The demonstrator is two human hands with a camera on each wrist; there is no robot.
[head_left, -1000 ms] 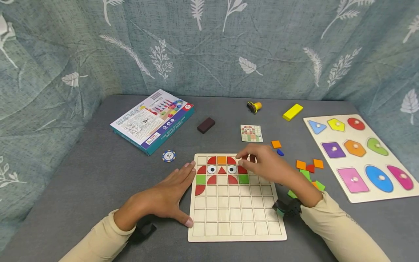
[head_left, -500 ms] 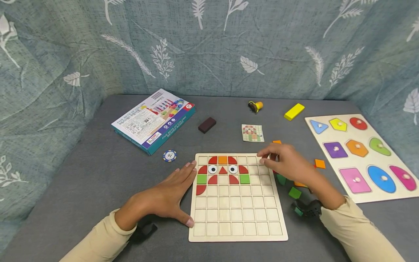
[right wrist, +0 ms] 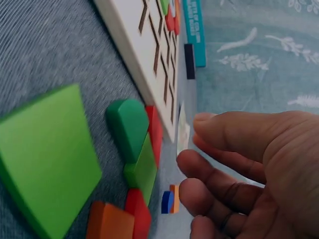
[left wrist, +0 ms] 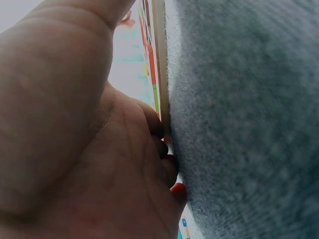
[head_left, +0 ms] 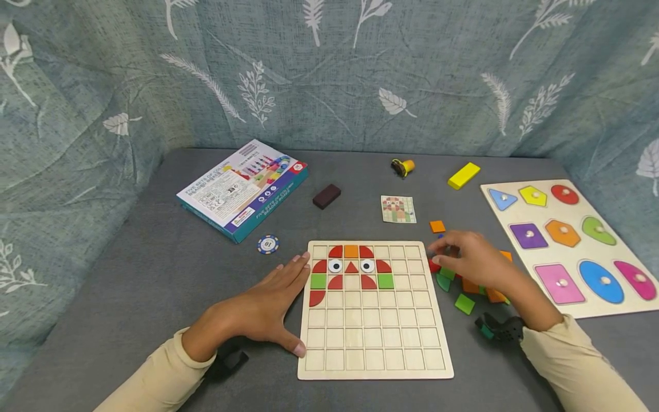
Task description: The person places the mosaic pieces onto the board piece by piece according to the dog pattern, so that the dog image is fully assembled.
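Note:
A wooden grid board [head_left: 401, 332] lies flat, its upper left cells filled with red, green and orange tiles and two eye tiles [head_left: 335, 265]. My left hand [head_left: 257, 306] rests flat along the board's left edge, thumb and fingers spread and straight. Off the board's right edge, my right hand [head_left: 471, 257] hovers low over a loose pile of tiles, fingers loosely bent with nothing between them. In that pile a light green square [right wrist: 52, 159], a dark green rounded tile [right wrist: 128, 127] and red tiles [right wrist: 154, 132] show in the right wrist view. The hand covers part of the pile.
A small pattern card [head_left: 399, 209] lies behind the board. A knobbed shape puzzle [head_left: 556, 206] stands at right, a boxed game [head_left: 242, 189] and poker chip [head_left: 268, 244] at left. Farther back are a dark brown block [head_left: 326, 196], a yellow block [head_left: 464, 175] and a small yellow-and-black object [head_left: 403, 167].
My right hand has moved right, from above the red tiles at the board's upper right to the loose pile. The left hand has stayed at the board's edge.

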